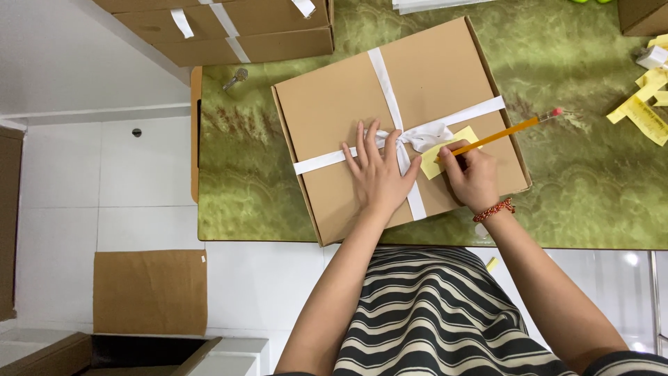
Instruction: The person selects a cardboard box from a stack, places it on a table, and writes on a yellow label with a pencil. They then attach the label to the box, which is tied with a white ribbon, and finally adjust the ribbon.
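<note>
Your left hand (pixel 379 174): fingers spread, palm pressed flat on the lid of the cardboard box (pixel 400 118), fingertips touching the white ribbon (pixel 390 97) just beside its bow (pixel 426 134).

Your right hand (pixel 473 177): fingers closed in a writing grip around a yellow pencil (pixel 501 134), its tip down on the yellow note (pixel 445 150); the pink eraser end points up and away to your right. A red beaded bracelet (pixel 494 209) sits at this wrist.

Yellow note: small paper slip lying on the box lid, tucked against the bow, partly covered by your right hand.

Cardboard box: flat, brown, closed, tied crosswise with the white ribbon; it lies tilted on the counter (pixel 236 188), its near corner reaching the counter's front edge, directly ahead of you.

Counter: green marbled surface. At its far left, a small metal key (pixel 236 78). At its far right, a scatter of yellow paper slips (pixel 643 104), well apart from the box.

Beyond the counter's far left corner: a stack of brown cartons (pixel 229 28) taped in white.

Floor, to your left: white tiles, a flat cardboard sheet (pixel 149 291), and an open carton (pixel 139 351) at the lower edge.

Below your arms: a black-and-cream striped garment (pixel 431 313).
</note>
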